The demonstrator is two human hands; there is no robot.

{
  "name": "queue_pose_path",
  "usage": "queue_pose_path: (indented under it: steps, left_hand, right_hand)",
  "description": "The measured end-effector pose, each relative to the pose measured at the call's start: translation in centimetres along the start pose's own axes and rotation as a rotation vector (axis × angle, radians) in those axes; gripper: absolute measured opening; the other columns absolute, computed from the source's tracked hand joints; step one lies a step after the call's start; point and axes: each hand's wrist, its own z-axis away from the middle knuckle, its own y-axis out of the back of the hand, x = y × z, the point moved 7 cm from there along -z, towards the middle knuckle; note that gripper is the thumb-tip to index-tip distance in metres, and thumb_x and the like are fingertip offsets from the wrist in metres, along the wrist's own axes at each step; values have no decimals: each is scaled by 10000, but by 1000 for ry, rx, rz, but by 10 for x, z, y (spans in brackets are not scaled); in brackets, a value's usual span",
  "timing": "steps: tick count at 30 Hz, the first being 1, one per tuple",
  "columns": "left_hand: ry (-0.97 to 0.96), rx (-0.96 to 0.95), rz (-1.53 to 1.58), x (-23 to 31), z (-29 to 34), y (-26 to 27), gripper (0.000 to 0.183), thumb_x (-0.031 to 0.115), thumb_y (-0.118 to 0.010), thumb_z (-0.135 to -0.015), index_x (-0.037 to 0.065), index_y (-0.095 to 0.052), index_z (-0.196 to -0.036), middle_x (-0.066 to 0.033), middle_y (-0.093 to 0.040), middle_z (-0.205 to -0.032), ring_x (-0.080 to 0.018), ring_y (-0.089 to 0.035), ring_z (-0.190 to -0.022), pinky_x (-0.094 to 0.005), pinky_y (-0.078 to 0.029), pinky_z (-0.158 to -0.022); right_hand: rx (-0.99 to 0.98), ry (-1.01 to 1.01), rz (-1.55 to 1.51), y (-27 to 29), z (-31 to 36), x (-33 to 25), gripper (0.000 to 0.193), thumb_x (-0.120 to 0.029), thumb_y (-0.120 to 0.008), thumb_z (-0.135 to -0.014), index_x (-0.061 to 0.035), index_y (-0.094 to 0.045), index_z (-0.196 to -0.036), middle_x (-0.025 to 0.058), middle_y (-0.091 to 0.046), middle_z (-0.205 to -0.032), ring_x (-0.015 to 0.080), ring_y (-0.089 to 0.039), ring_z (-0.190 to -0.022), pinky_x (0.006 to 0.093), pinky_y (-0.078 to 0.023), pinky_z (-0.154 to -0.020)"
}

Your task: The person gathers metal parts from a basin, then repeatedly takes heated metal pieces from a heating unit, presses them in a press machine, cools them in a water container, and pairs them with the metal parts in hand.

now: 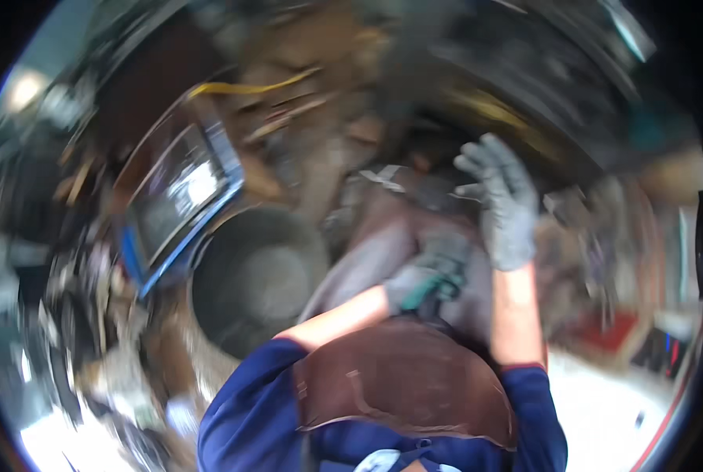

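Observation:
My left hand (432, 277), in a grey work glove, rests low over my lap. Its fingers look curled, and a green piece (424, 292) shows at the hand; blur hides whether that is a held thing or part of the glove. My right hand (507, 206), in a pale grey glove, is raised to the right with its fingers apart and nothing in them. A brown apron (402, 374) covers my front and lap. Just beyond my knees lies a pale crossed strip (384, 178).
A large dark round tub (261, 279) stands left of my legs. Beside it leans a blue-framed panel (182, 193) with a shiny face. A yellow strip (253, 86) and scattered scraps lie farther off. A big dark bulky shape (524, 71) fills the far right.

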Motion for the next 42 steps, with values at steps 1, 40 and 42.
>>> queue_pose_path:
  steps: [1,40,42]
  left_hand:
    - [24,57,-80,8,1,-7,171,139,-534,-928,11,-594,-1025,-80,-611,-925,-145,-592,-784,-250,-499,-681]
    - [103,84,210,1,3,-12,385,204,-552,-936,81,-439,-1283,-58,-593,-924,-133,-559,-695,-290,-489,-653]
    - [106,98,215,1,4,-9,390,210,-550,-937,83,-437,-1287,-56,-592,-923,-132,-559,-696,-289,-487,-656]
  right_hand:
    - [179,-97,-108,51,14,21,432,-211,-580,-928,-12,-463,-1293,134,-594,-1187,205,-617,-1003,251,-524,-685]
    - [372,-250,-72,144,-168,-28,210,-188,-554,-904,12,-606,-940,-19,-516,-627,39,-427,-491,148,-320,-377]
    - [346,-218,-104,139,-158,-30,231,-204,-559,-908,16,-601,-963,-8,-532,-649,47,-441,-503,146,-330,-381]
